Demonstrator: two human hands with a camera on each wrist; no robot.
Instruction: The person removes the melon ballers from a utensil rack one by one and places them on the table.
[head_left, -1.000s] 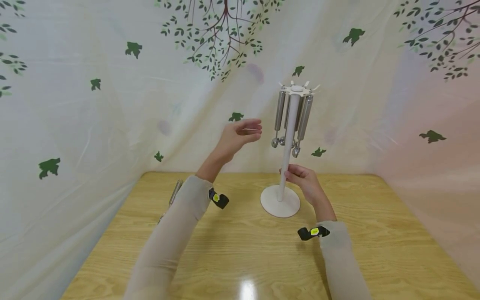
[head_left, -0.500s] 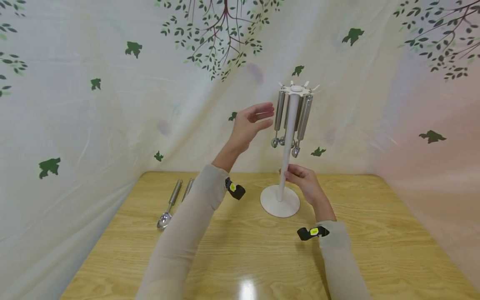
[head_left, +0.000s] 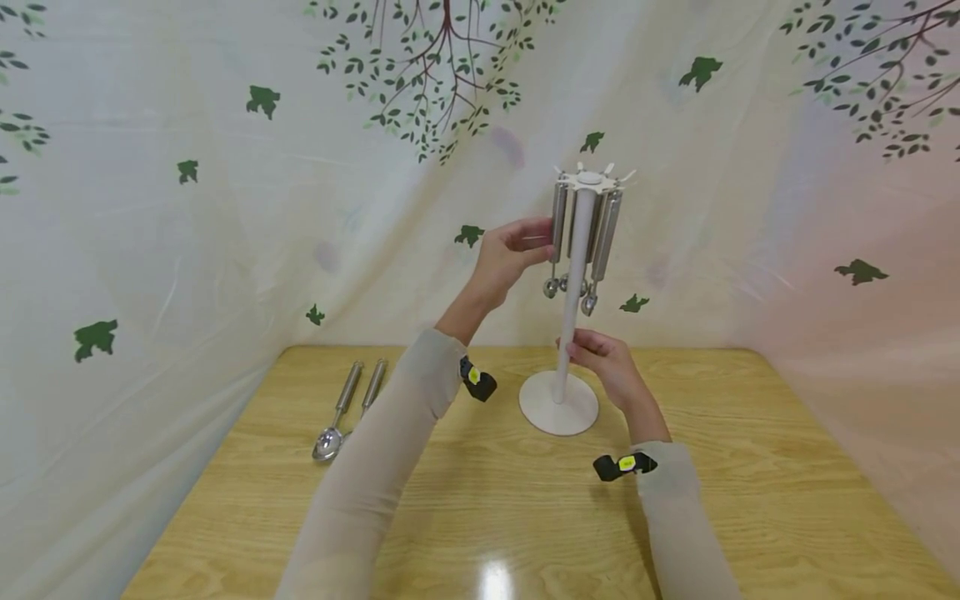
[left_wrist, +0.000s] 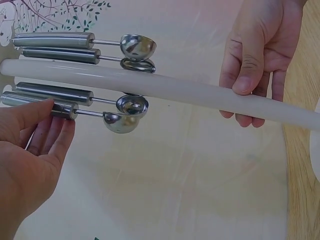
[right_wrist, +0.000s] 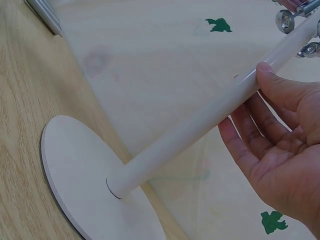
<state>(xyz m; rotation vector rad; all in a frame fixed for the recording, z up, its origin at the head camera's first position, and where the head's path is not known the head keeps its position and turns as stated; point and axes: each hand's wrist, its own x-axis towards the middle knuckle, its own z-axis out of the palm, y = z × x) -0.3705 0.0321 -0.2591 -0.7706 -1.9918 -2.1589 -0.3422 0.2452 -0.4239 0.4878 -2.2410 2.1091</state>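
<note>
A white utensil stand (head_left: 573,300) rises from a round base (head_left: 555,419), with several steel scoops hanging by their handles from its hooked top. My left hand (head_left: 504,260) is at the leftmost hanging scoop (left_wrist: 121,123). In the left wrist view, the thumb lies on the front of its thick handle and the fingers are behind it, in a pinch. My right hand (head_left: 615,364) grips the pole low down, thumb on one side and fingers around the other, as the right wrist view shows.
On the wooden table (head_left: 480,500), left of the stand, lie a round-bowled scoop (head_left: 327,443) and another steel utensil (head_left: 373,385), partly hidden by my left sleeve. A printed cloth backdrop (head_left: 405,250) hangs behind and around the table.
My left hand has moved right and reached the leftmost hanging scoop, taking hold of its handle. The utensils on the table have come into view from behind the sleeve. My right hand stays on the pole.
</note>
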